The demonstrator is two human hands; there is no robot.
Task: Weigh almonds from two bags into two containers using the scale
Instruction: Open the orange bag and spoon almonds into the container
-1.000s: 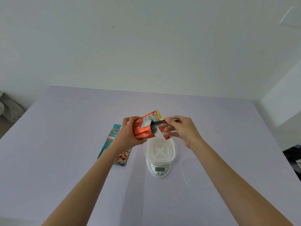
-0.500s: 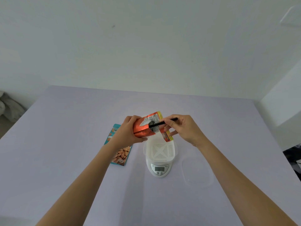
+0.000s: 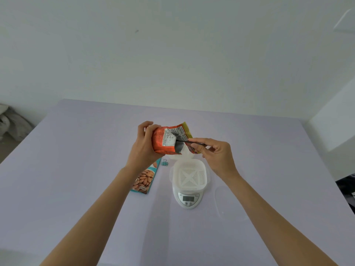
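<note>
My left hand (image 3: 143,144) grips an orange almond bag (image 3: 165,140), tilted with its opened mouth facing right, above the far side of the scale. My right hand (image 3: 215,152) pinches a thin dark utensil (image 3: 189,142) whose tip reaches into the bag's mouth. Below, a white slotted container (image 3: 190,174) sits on the white digital scale (image 3: 189,198). A teal almond bag (image 3: 144,179) lies flat on the table, partly under my left wrist. A clear lid or container (image 3: 223,202) lies to the right of the scale, faint against the table.
A small teal binder clip (image 3: 164,162) lies between the teal bag and the scale. The lavender table (image 3: 76,169) runs back to a white wall. Something white (image 3: 182,155) shows behind the scale, mostly hidden by the orange bag.
The view has shifted a little, and the binder clip has come into sight. Both hands stay on the bag and the utensil, which still reaches into the bag's mouth.
</note>
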